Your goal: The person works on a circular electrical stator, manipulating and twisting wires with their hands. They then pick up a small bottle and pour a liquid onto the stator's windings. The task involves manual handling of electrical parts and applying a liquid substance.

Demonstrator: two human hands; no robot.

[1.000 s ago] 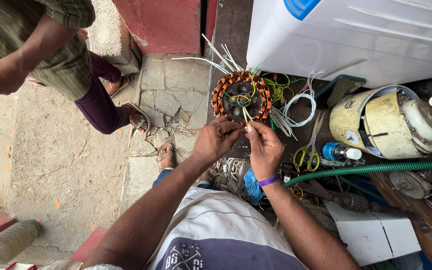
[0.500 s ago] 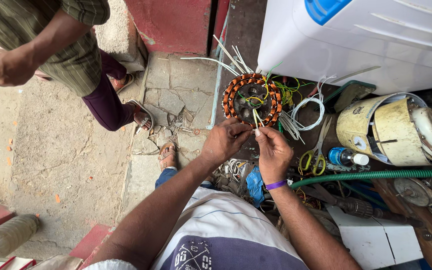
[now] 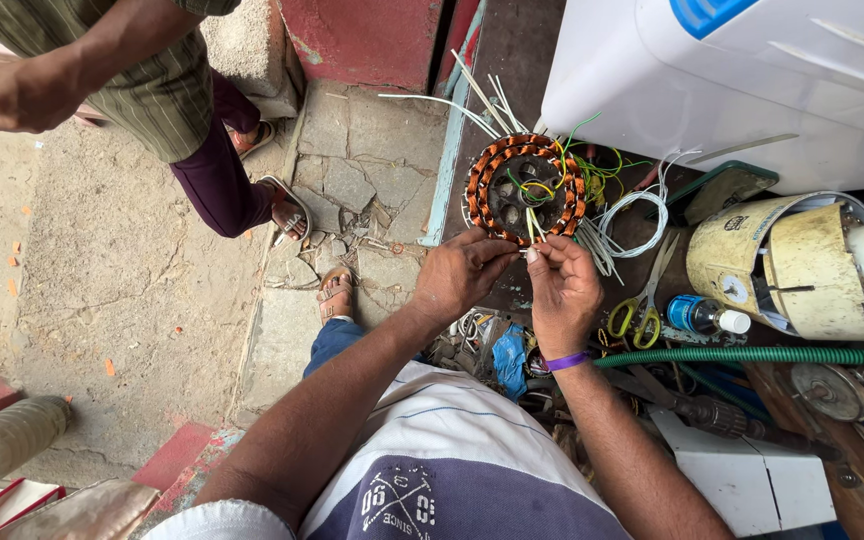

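A round motor stator (image 3: 525, 190) with orange copper windings lies on a dark bench, with white, yellow and green leads trailing from it. My left hand (image 3: 470, 272) and my right hand (image 3: 560, 288) meet just below it. Both pinch the ends of thin wire leads (image 3: 532, 236) that come off the windings. A purple band circles my right wrist.
A big white appliance (image 3: 742, 80) stands behind the stator. To the right lie a cream drum-shaped motor housing (image 3: 782, 265), yellow-handled scissors (image 3: 642, 310), a small bottle (image 3: 707, 316) and a green hose (image 3: 752, 355). Another person (image 3: 142, 80) stands at the upper left on the pavement.
My hands stay together at the wire ends below the stator. The view has shifted a little, and the other person's hand has moved further left.
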